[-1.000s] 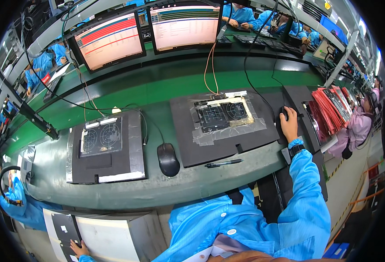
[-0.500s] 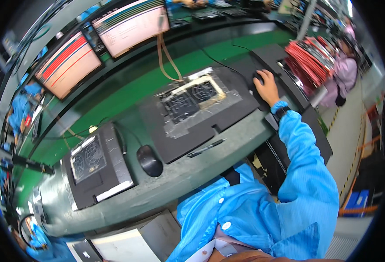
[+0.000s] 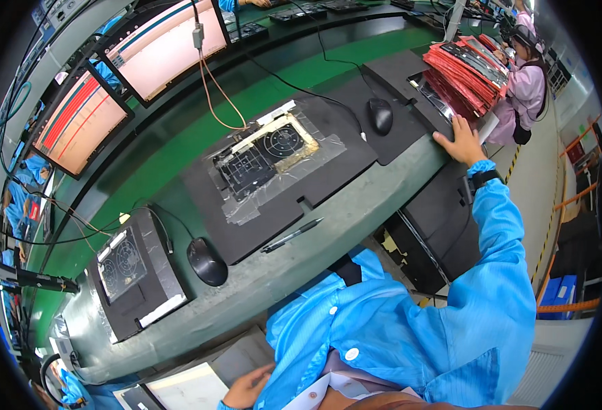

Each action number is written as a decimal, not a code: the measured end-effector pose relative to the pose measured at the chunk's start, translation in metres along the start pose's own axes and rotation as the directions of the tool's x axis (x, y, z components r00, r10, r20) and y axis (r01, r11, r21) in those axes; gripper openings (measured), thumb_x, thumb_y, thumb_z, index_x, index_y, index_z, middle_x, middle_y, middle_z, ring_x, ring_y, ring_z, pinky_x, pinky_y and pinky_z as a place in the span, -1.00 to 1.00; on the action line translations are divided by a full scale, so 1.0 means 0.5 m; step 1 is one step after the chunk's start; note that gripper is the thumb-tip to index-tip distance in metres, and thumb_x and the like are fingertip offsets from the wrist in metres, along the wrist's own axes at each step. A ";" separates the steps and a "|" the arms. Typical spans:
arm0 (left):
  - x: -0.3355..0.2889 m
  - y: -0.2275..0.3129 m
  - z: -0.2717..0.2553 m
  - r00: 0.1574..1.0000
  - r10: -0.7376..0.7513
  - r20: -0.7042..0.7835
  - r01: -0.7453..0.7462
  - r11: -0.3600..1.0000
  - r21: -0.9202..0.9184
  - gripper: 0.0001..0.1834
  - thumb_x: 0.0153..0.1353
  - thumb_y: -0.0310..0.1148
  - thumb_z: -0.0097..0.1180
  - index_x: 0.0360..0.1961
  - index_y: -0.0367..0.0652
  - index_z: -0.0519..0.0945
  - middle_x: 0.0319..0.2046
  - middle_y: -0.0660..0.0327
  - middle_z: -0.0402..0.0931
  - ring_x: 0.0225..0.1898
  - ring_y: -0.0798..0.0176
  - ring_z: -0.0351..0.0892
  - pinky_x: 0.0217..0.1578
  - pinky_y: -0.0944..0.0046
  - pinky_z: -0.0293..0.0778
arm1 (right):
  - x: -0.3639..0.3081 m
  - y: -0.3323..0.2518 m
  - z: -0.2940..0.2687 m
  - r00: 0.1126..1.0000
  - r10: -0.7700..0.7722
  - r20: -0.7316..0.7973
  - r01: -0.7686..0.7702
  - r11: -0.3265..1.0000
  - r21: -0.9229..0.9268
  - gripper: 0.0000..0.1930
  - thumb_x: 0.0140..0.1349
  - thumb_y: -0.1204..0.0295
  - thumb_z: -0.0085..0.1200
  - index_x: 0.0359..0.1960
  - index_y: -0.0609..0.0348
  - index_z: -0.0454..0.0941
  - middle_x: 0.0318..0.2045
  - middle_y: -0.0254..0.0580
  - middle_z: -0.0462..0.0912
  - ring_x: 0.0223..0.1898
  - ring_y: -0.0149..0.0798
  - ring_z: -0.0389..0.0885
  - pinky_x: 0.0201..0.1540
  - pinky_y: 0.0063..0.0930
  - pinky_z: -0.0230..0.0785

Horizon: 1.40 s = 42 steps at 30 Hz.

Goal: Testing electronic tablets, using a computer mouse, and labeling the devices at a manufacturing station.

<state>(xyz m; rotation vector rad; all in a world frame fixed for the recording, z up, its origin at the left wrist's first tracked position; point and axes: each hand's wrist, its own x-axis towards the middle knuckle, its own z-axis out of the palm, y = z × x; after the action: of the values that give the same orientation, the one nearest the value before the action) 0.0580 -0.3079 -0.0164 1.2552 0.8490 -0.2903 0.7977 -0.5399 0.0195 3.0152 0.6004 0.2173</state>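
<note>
My right hand [image 3: 461, 141] is at the right end of the bench, thumb and fingers apart. It lies by the edge of a dark flat panel [image 3: 439, 104] on the black mat; whether the fingertips touch the panel is unclear. A black mouse [image 3: 380, 116] sits on the mat to the left of this hand, out of its grasp. At the lower edge my left hand [image 3: 247, 388] is low beside my blue jacket, its fingers loosely stretched and partly hidden by the jacket. Nothing shows in it.
A black foam fixture [image 3: 267, 217] with a taped target plate is mid-bench. A pen [image 3: 292, 234], a second mouse [image 3: 206, 262] and a smaller fixture [image 3: 152, 273] lie leftward. Monitors [image 3: 168, 51] stand behind. A stack of red sleeves [image 3: 461, 75] and a person in pink [image 3: 526, 96] are at right.
My right hand has let go of the mouse and moved right to the bench end by the dark panel. My left hand has come into view at the bottom. The view has shifted.
</note>
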 end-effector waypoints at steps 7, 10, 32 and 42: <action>0.139 0.162 0.069 0.973 0.204 -0.110 -0.195 0.977 0.087 -0.72 0.45 -0.31 0.10 0.07 -0.20 0.64 -0.50 0.36 0.55 -0.43 0.50 0.46 -0.36 0.42 0.40 | -0.039 -0.022 0.071 0.797 -0.236 -0.555 0.320 0.946 0.058 -0.45 0.14 0.17 0.34 0.07 0.29 0.55 0.04 0.00 0.62 0.10 0.04 0.54 0.11 -0.16 0.38; 0.172 0.207 0.114 0.969 0.245 -0.009 -0.238 0.948 0.211 -0.73 0.43 -0.29 0.12 0.04 -0.18 0.65 -0.59 0.37 0.43 -0.49 0.49 0.40 -0.41 0.40 0.36 | -0.046 -0.017 0.070 0.792 -0.156 -0.590 0.250 0.965 0.082 -0.38 0.14 0.13 0.33 0.13 0.30 0.51 0.10 0.06 0.58 0.18 0.06 0.49 0.20 -0.12 0.31; 0.250 0.423 0.207 0.731 0.658 0.181 -0.678 0.729 0.091 -0.44 0.41 -0.17 0.15 0.30 -0.28 0.44 0.02 0.07 0.61 0.04 0.22 0.57 0.15 0.14 0.42 | -0.110 -0.143 -0.184 0.293 -0.264 -0.919 0.787 0.613 0.075 -0.56 0.02 0.78 0.18 0.00 0.26 0.62 -0.09 -0.02 0.72 -0.08 0.02 0.71 0.01 -0.27 0.54; 0.277 0.462 0.224 0.737 0.445 -0.509 -0.667 0.356 -0.654 -0.56 0.25 -0.42 0.11 0.15 -0.32 0.51 0.06 0.01 0.62 0.13 0.02 0.59 0.24 -0.02 0.42 | -0.253 -0.428 -0.177 -0.131 -0.322 -0.938 0.965 0.175 -0.195 -0.74 0.17 0.42 0.27 -0.09 0.07 0.62 -0.12 -0.31 0.69 -0.10 -0.25 0.69 -0.04 -0.35 0.56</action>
<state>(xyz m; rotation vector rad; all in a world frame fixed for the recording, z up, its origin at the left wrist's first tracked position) 0.3400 -0.3018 0.0584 0.6010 0.5626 0.8067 0.5884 -0.3885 0.0726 1.7752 2.8707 1.8813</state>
